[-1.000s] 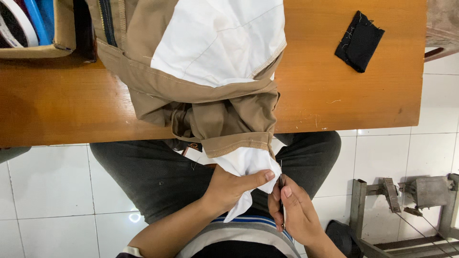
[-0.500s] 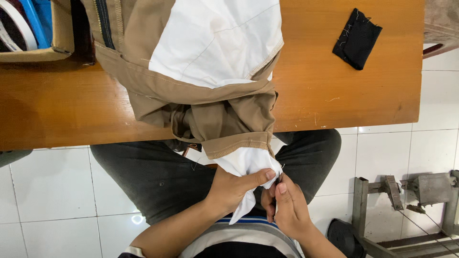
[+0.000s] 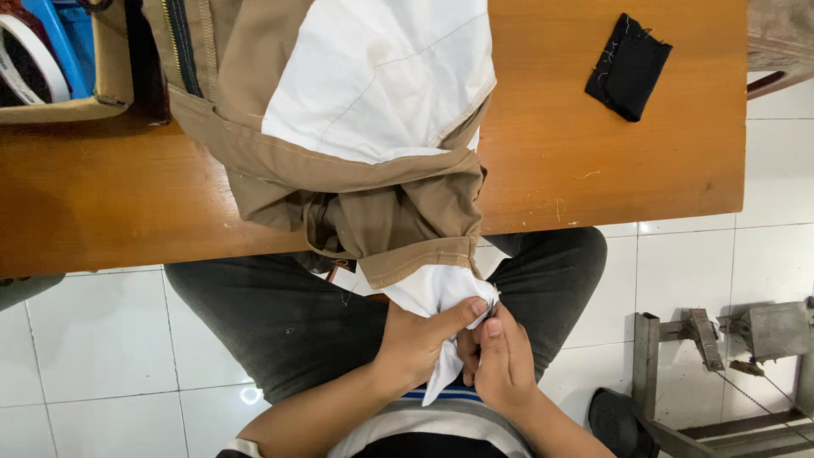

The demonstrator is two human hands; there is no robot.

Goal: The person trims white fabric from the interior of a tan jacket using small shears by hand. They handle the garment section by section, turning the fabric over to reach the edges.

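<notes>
A tan garment with a white lining lies on the wooden table and hangs over its near edge onto my lap. My left hand pinches the white pocket cloth that sticks out below the tan hem. My right hand presses against the same cloth from the right, fingers closed on it. A small thin metal tool seems to sit between the fingertips, too small to tell.
A black fabric scrap lies at the table's far right. A cardboard box with tape rolls stands at the far left. A metal frame and a dark shoe are on the white tiled floor to the right.
My right hand has moved up and left, closing against my left hand on the white cloth. The garment has stayed put.
</notes>
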